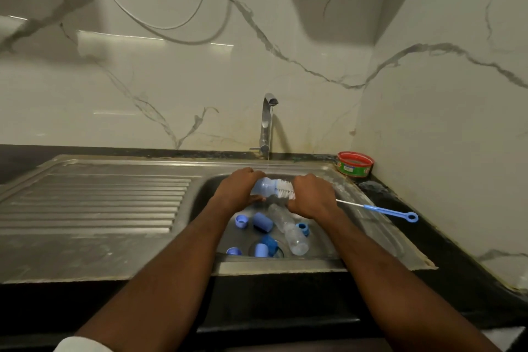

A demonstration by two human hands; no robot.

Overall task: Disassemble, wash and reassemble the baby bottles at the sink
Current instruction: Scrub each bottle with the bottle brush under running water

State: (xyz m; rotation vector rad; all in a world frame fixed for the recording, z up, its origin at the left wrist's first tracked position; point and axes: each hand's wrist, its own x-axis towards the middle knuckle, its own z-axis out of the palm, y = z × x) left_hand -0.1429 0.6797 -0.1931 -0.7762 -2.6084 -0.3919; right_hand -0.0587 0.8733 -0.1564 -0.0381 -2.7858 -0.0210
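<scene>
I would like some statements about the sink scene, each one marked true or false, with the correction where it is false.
1. The left hand holds a pale blue baby bottle over the sink basin. True.
2. The right hand holds a sponge. False: it grips a bottle brush with white bristles at the bottle's mouth.
3. A clear bottle lies on its side in the basin. True.
4. The thin blue-handled brush lies on the draining board at the left. False: it lies on the sink rim at the right.
5. The faucet is dry. False: a thin stream of water falls from it.
</scene>
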